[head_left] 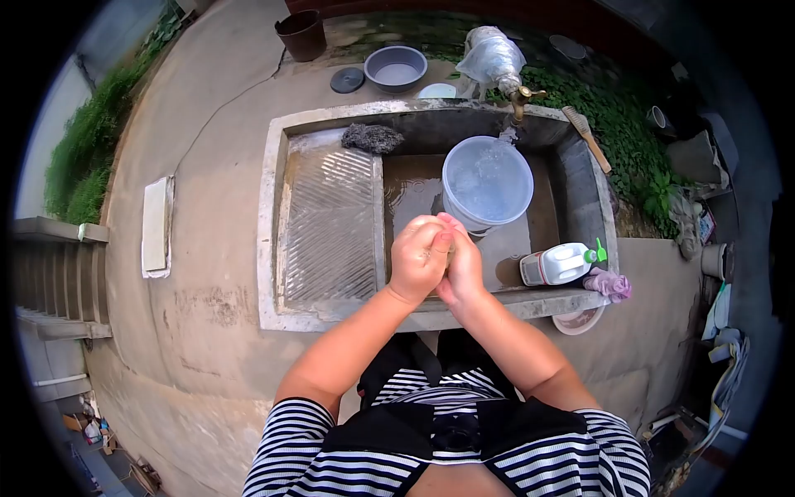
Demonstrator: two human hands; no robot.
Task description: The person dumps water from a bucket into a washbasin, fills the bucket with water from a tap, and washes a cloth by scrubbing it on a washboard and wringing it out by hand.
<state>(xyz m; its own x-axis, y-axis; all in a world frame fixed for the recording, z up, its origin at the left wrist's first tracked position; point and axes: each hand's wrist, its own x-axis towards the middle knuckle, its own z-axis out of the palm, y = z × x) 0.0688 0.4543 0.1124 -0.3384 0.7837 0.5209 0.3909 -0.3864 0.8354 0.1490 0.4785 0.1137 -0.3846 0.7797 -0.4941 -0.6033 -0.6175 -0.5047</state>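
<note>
My left hand [416, 258] and my right hand [465, 263] are clasped over the near part of a concrete wash trough [271, 240]. Their fingers are closed and pressed against each other. Whatever lies between the palms, if anything, is hidden. Just beyond them, a translucent bucket [487, 178] with water in it stands beneath a brass tap [522, 98]. A white jug with a green pump top [563, 263] lies on its side to the right of my hands. The ridged washboard slab [331, 224] is at left.
Dark mesh [372, 138] rests on the slab's far end. A wooden-handled brush [586, 138] lies along the right rim, and a purple cloth [609, 285] drapes the near right corner. Behind the trough are a grey basin [396, 68] and a brown bucket [301, 36].
</note>
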